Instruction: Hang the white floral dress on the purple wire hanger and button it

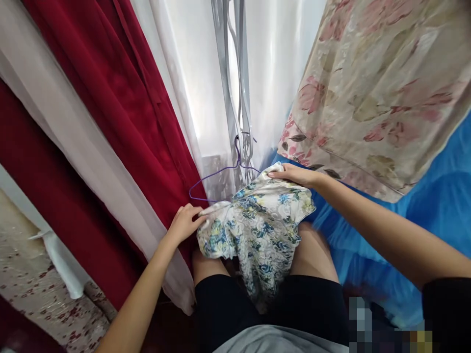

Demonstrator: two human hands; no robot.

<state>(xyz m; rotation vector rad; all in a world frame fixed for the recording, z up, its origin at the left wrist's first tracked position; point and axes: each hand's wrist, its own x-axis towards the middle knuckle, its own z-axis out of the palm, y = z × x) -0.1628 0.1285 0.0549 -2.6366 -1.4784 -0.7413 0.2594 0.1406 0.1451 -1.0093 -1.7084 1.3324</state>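
Note:
A floral garment [253,225], white with blue and yellow flowers, hangs between my hands over my thighs. Its upper right part is pinched by my right hand [292,174], thumb on top. My left hand [186,220] grips the upper left edge with thumb and fingers. Behind the garment is a purple hanger [211,174], its hook near the grey straps. The hanger's left end sticks out bare, while its right part is hidden by the cloth. I cannot tell the exact kind of garment.
Red curtains [121,88] and white curtains [176,73] hang to the left. Grey straps [231,63] dangle straight ahead. A floral fabric panel [371,98] hangs at right over bright blue fabric [379,240]. Plastic-covered patterned cloth [44,294] lies low at left.

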